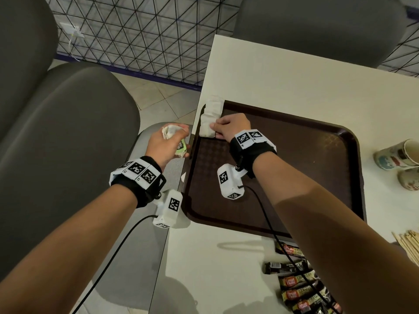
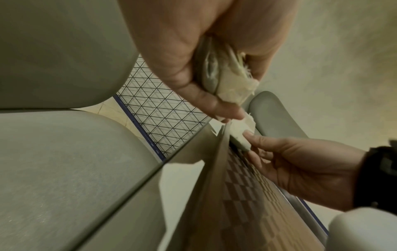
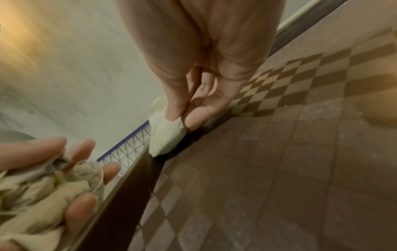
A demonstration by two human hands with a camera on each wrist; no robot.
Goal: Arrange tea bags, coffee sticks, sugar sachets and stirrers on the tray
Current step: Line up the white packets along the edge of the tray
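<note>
A dark brown tray [image 1: 288,168] lies on the white table [image 1: 272,73]. A row of white tea bags [image 1: 212,116] runs along the tray's far left edge. My right hand [image 1: 215,130] pinches the nearest tea bag [image 3: 165,135] of that row between thumb and finger, low at the tray rim [image 3: 137,178]. My left hand [image 1: 174,141] hovers just left of the table edge and grips a bunch of tea bags [image 2: 227,81] with green tags. That bunch [image 3: 43,186] also shows in the right wrist view.
Coffee sticks [image 1: 299,288] lie on the table in front of the tray, under my right forearm. Wooden stirrers [image 1: 408,243] are at the right edge, paper cups [image 1: 399,155] beyond them. Grey chairs [image 1: 56,132] stand to the left of the table.
</note>
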